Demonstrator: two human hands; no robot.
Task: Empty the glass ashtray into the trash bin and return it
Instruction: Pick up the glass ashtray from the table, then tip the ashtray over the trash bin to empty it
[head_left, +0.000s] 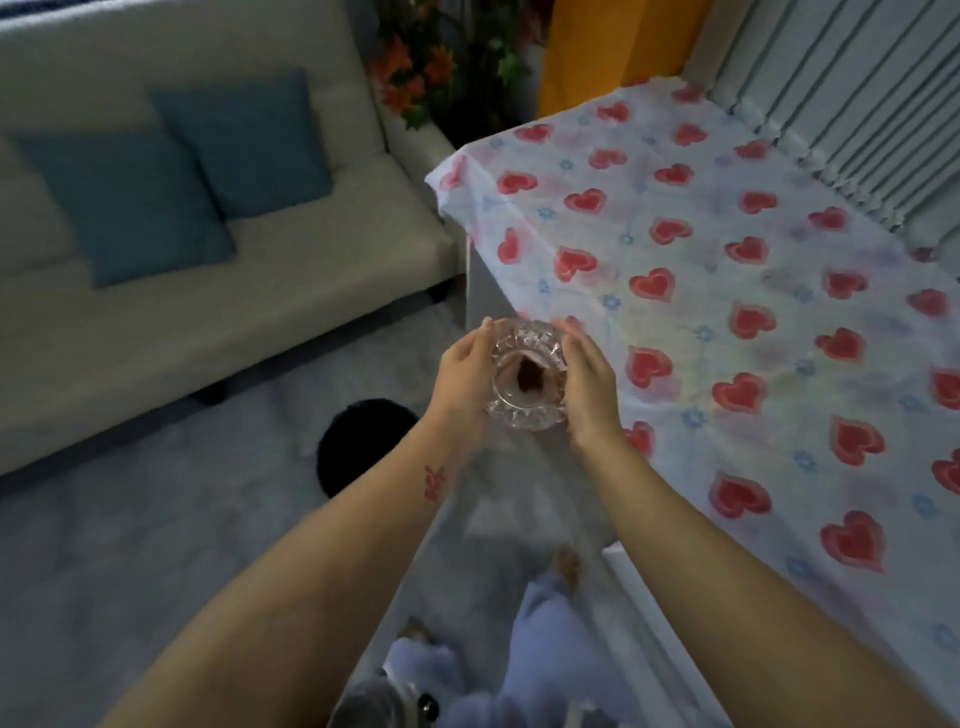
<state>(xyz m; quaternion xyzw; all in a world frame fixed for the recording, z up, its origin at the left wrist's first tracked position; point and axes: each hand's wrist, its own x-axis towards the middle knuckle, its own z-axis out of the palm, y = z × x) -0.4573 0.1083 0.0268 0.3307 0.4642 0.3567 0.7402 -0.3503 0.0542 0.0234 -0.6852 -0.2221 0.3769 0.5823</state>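
Two hands cradle one glass ashtray (528, 375) in the air, beside the table's (727, 291) edge: left hand (464, 375) and right hand (589, 387) pressed to opposite sides, fingers curved round the rim. Dark residue inside, blurred. Black bin (358, 441) on the floor, partly hidden by the left forearm.

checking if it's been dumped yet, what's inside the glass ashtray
A dark brownish clump lies at the bottom of the glass ashtray, held between the left hand and right hand. What the clump is cannot be told; the palms cover the ashtray's sides.
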